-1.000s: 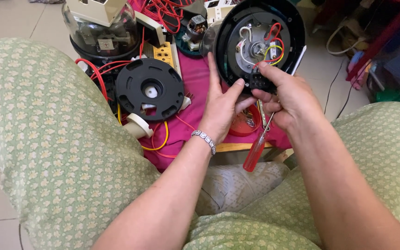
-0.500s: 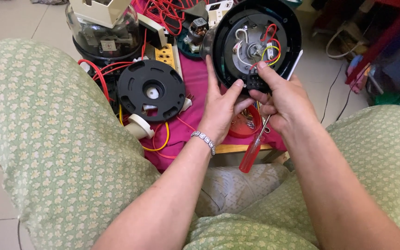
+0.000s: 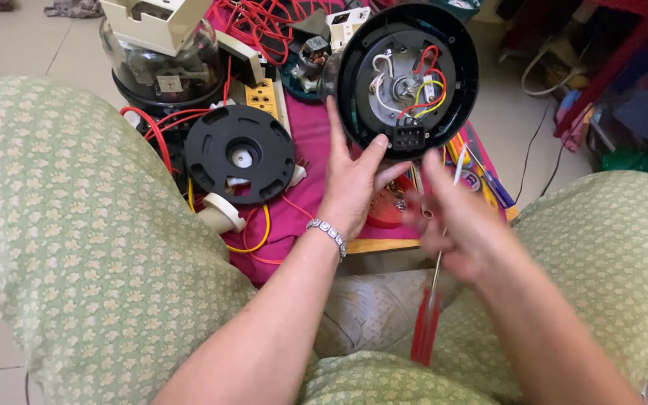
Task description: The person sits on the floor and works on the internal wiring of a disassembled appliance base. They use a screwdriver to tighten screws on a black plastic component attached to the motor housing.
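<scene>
My left hand (image 3: 354, 180) holds up a round black appliance base (image 3: 408, 75), its open underside facing me with white, red and yellow wires and a black connector block. Thumb and fingers press on its lower left rim. My right hand (image 3: 459, 225), blurred by motion, is just below the base and grips a screwdriver with a red handle (image 3: 424, 330); its metal shaft runs up through the fist and the handle hangs down over my lap.
A black round bottom cover (image 3: 240, 154) lies on the pink cloth (image 3: 313, 142), with a roll of tape (image 3: 223, 212), a yellow socket strip (image 3: 262, 96), red wires (image 3: 264, 22) and a glass-jar appliance (image 3: 163, 67) behind. My green-patterned knees (image 3: 54, 225) flank the low work board.
My right hand has come off the base's rim and dropped down toward me with the screwdriver. The base has tilted slightly higher in my left hand.
</scene>
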